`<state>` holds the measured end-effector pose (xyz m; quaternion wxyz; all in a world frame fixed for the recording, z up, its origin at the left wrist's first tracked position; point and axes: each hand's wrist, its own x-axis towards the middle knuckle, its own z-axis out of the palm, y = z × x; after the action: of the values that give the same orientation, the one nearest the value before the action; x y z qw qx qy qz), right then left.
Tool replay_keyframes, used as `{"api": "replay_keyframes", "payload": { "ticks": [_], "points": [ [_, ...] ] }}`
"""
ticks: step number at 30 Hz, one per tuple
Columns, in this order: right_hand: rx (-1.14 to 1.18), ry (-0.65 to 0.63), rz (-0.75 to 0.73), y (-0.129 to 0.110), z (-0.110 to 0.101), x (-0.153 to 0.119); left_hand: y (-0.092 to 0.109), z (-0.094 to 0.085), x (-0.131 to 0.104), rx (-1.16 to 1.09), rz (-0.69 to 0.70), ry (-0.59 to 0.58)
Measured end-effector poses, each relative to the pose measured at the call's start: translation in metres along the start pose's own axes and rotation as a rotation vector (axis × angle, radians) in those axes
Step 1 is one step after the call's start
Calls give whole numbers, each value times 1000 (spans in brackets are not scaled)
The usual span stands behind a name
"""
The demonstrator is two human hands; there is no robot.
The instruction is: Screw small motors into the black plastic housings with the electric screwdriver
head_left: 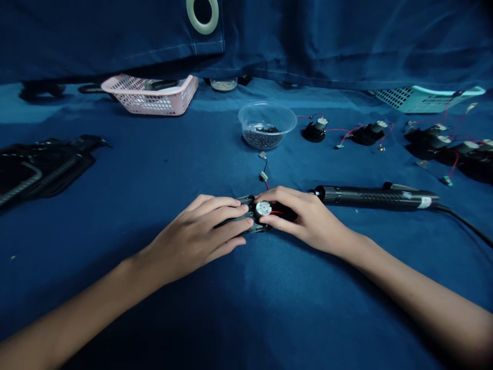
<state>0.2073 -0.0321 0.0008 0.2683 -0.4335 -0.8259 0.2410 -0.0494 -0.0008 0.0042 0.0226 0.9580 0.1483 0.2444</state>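
Blue cloth (185,318) covers the work surface, and near its middle both bare hands meet over a black plastic part (252,229), which lies mostly beneath the left fingers. The left hand (200,231) reaches in with its fingers outstretched and slightly spread across the part; I cannot tell whether they grip its hidden edges. At the right end of that part sits a small round motor with a white end face (264,208), a thin red wire (276,211) beside it. The right hand (308,213) pinches around this motor, thumb on the near side and forefinger on the far side; its other fingers are largely hidden.

Just beyond the hands lies a small pale connector (263,176) on a wire. Right of the right hand rests a black cylindrical electric screwdriver (379,197) with a cable. Farther back stands a clear plastic bowl (246,122) holding small dark pieces (262,137), with black motor assemblies (314,132) trailing red wires to its right. A pink perforated plastic basket (181,101) and a mint-green one (429,100) stand near the hanging dark blue curtain (308,41). Glossy black parts (50,172) lie at the far left.
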Motion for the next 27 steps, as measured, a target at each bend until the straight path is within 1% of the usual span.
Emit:
{"api": "replay_keyframes", "payload": {
  "ticks": [5, 14, 27],
  "points": [
    [2, 2, 0, -1, 0, 0, 0, -2, 0, -21, -37, -43],
    [0, -5, 0, 1, 1, 0, -1, -3, 0, 21, -18, -40],
    [5, -3, 9, 1, 0, 1, -6, 1, -6, -74, -71, -50]
  ]
}}
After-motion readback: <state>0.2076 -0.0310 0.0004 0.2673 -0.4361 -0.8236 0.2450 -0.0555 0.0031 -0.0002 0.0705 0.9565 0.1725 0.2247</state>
